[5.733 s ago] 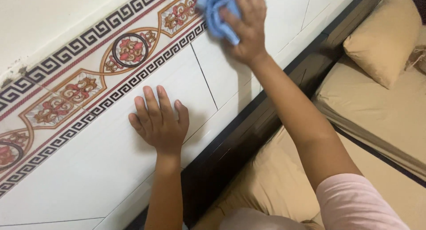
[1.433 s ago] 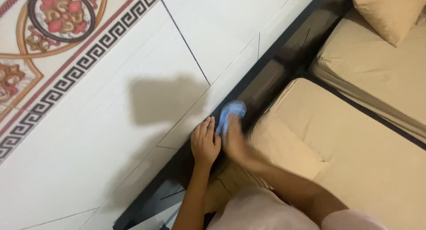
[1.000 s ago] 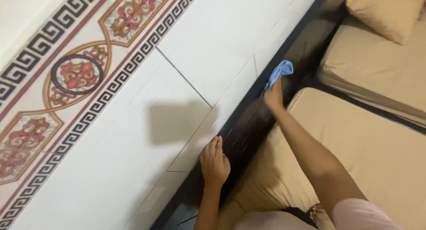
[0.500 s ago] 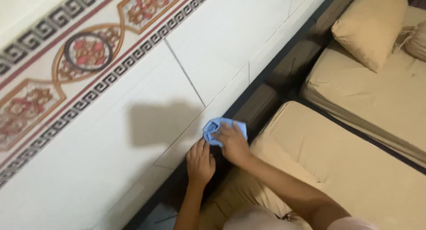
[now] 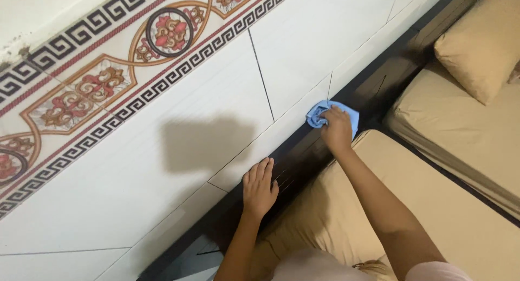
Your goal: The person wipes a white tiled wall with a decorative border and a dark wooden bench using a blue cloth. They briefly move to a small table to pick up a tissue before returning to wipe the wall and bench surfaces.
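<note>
The right hand presses a gripped blue cloth on the dark frame, frame centre; the left hand lies open, flat, lower centre.

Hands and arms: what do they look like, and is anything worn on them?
Both hands, left and right, are bare: no gloves, rings or watch show. Both forearms are uncovered. A short pale pink sleeve shows at the right upper arm, by the bottom edge.

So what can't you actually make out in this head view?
- Blue cloth: partly covered by the right hand.
- Left hand: its palm, pressed to the dark wooden frame.
- Tan pillow: cut off by the picture edge.
</note>
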